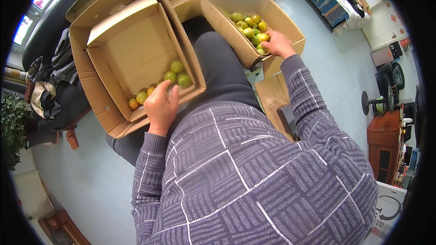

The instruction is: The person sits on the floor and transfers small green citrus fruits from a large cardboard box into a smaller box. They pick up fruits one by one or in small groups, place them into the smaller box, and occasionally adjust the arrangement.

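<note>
The purple patterned sweater [254,181] fills the near part of the view, and both sleeves run out from it toward the fruit. The left hand [161,104] rests on the near lip of the left cardboard box [131,50], fingers curled loosely over the edge and over a fruit or two; whether it actually grips one I cannot tell, since the fingers hide what lies beneath. Just beyond its fingertips sit three green fruits [177,73], and a few yellow-orange fruits [138,99] lie in the near left corner of that box. The right hand [278,44] reaches into the right cardboard box [290,27], fingers closed down around a yellowish fruit [263,37] at the near end of a heap of green and yellow fruits [247,23]. The left box seems to sit on the lap, tilted toward the person, so its fruit gathers at the low edge; a push from the left hand could tip it or roll fruit over the lip onto the pale floor [91,186]. The right box stands farther off, so a loosely held fruit could drop between the boxes into the dark gap by the trousers [218,63]. A heap of dark clothing [54,77] lies far left.
</note>
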Demonstrator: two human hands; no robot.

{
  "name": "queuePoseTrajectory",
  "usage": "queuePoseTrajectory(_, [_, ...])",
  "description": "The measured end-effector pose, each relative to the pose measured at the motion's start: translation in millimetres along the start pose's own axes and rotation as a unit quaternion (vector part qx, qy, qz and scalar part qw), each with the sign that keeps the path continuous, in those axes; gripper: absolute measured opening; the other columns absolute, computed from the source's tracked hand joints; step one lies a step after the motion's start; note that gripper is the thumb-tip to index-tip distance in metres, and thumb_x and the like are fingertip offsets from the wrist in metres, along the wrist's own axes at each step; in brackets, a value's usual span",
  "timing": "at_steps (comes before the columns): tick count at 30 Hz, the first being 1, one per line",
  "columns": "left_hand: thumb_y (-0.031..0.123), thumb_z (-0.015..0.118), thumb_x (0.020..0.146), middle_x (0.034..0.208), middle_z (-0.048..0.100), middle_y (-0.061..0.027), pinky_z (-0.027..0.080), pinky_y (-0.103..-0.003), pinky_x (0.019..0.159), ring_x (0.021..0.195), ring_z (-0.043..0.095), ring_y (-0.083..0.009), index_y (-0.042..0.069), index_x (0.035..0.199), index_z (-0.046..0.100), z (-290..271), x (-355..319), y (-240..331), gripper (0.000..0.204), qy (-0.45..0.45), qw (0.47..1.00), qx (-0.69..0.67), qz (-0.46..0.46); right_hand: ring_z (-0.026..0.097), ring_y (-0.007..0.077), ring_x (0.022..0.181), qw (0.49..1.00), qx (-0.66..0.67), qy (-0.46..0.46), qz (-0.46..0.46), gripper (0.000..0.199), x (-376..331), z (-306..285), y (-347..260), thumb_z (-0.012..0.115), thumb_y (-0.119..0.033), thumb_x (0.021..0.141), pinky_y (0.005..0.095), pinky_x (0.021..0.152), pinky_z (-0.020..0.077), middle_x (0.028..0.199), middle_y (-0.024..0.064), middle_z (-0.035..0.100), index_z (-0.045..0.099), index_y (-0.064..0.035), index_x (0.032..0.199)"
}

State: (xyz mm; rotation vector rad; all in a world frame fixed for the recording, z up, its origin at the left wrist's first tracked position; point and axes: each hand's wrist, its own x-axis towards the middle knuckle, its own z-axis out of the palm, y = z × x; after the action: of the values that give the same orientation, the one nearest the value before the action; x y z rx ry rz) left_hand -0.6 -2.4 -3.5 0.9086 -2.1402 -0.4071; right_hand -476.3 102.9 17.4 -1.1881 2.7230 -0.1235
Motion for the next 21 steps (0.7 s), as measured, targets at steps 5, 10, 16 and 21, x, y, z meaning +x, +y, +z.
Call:
queuePoseTrajectory(5, [0.021, 0.085, 0.094, 0.083, 0.075, -0.0112, 0.059, -0.041, 0.066, 0.070, 0.072, -0.0298, 0.006, 0.111, 0.079, 0, 1, 4, 0.023, 0.014, 0.999, 0.028, 0.033, 0.072, 0.0378, 0.132, 0.999, -0.036, -0.024, 0.013, 0.054, 22, 6, 34, 0.075, -0.039, 0.095, 0.0506, 0.111, 0.0564, 0.139, 0.0141, 0.078, 0.074, -0.0183, 0.145])
queuePoseTrajectory(10, [0.018, 0.079, 0.095, 0.079, 0.067, -0.0063, 0.057, -0.045, 0.063, 0.073, 0.069, -0.0298, 0.012, 0.094, 0.073, -6, -5, 14, 0.008, -0.059, 0.984, 0.071, 0.155, 0.075, 0.0344, 0.122, 0.970, 0.058, 0.188, -0.141, 0.038, 20, 25, 11, 0.070, -0.028, 0.105, 0.0463, 0.104, 0.0590, 0.131, 0.0176, 0.080, 0.079, -0.0052, 0.134])
queuePoseTrajectory(16, [0.008, 0.080, 0.096, 0.091, 0.075, -0.0126, 0.059, -0.044, 0.072, 0.083, 0.073, -0.0348, 0.006, 0.108, 0.080, -42, -31, 7, 0.011, -0.063, 0.994, 0.037, 0.075, 0.071, 0.0099, 0.071, 0.797, 0.517, 0.180, -0.255, 0.028, -60, 7, -103, 0.069, -0.024, 0.115, 0.0250, 0.063, 0.0551, 0.092, 0.0045, 0.080, 0.080, 0.0002, 0.107])
queuePoseTrajectory(21, [0.011, 0.074, 0.103, 0.097, 0.076, -0.0152, 0.061, -0.045, 0.077, 0.089, 0.076, -0.0370, 0.006, 0.113, 0.080, -100, -20, -43, 0.013, -0.098, 0.985, 0.141, 0.023, 0.054, 0.0085, 0.069, 0.711, 0.607, 0.022, -0.354, 0.038, -133, 6, -198, 0.064, -0.029, 0.118, 0.0312, 0.063, 0.0479, 0.074, 0.0003, 0.058, 0.071, -0.0007, 0.094])
